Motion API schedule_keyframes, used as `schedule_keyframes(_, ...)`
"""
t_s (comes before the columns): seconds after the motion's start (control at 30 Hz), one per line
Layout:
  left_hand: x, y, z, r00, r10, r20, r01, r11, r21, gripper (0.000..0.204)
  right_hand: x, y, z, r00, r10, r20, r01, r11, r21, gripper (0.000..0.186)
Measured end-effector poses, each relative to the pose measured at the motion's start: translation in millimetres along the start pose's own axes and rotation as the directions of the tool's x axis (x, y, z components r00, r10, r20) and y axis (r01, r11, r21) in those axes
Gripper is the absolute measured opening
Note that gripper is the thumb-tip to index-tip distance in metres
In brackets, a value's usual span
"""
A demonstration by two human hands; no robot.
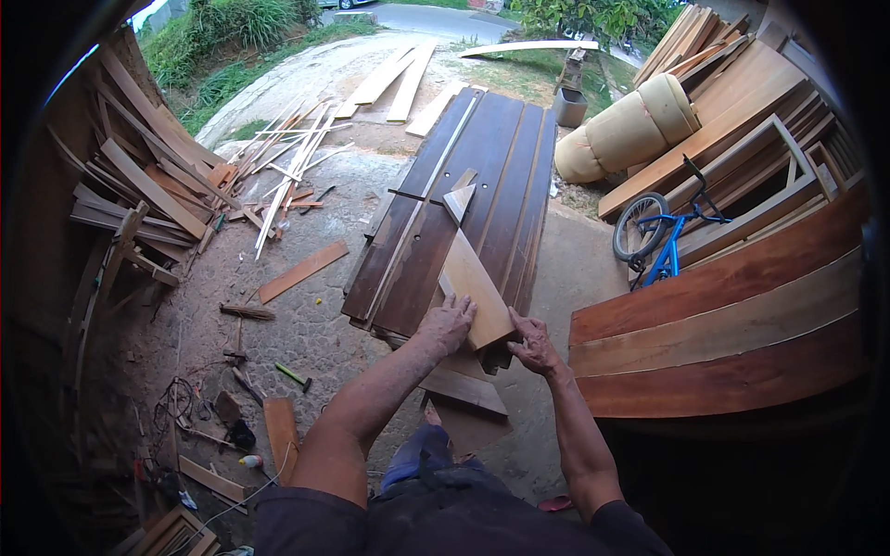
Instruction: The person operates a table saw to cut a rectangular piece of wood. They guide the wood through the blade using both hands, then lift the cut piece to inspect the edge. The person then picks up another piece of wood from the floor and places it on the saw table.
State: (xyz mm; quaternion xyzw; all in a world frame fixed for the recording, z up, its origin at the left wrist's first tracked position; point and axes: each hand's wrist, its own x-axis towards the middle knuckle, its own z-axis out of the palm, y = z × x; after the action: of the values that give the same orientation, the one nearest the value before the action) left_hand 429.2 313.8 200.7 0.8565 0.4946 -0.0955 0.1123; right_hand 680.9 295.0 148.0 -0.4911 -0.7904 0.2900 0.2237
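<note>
A pale wooden board (480,295) with a slanted far end lies lengthwise over a stack of dark brown planks (501,157) in front of me. My left hand (449,324) grips the board's left edge near its close end, fingertips on the top face. At the near right corner, my right hand (535,345) holds the same board between thumb and fingers. Just beyond the slanted end sits a small wedge-shaped piece (458,201), part light and part dark. Another wooden offcut (465,387) is below the board, close to my legs.
Thin strips (292,176) and boards lie on the ground at left. A green-handled tool (293,376), cords and a glue bottle (250,461) are lower left. To the right are wide reddish panels (705,371), a blue bicycle (666,243) and a rolled foam mattress (630,130).
</note>
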Motion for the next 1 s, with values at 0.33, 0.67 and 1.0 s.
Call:
schedule_keyframes(0.33,-1.1,1.4,-4.4,1.000,0.001,0.015,-0.002,1.000,0.009,0.052,5.0,1.6,-5.7,0.995,0.074,0.062,-0.076,0.996,0.037,0.065)
schedule_keyframes(0.67,-3.1,2.3,-8.0,0.999,-0.025,0.028,0.026,0.998,-0.056,0.052,6.2,-4.5,-7.3,0.982,0.162,0.095,-0.168,0.984,0.061,0.062)
schedule_keyframes(1.0,-1.3,5.1,-3.4,0.999,-0.012,0.034,0.011,1.000,0.026,0.052,3.5,-17.2,-8.7,0.985,0.159,0.070,-0.161,0.987,0.027,0.057)
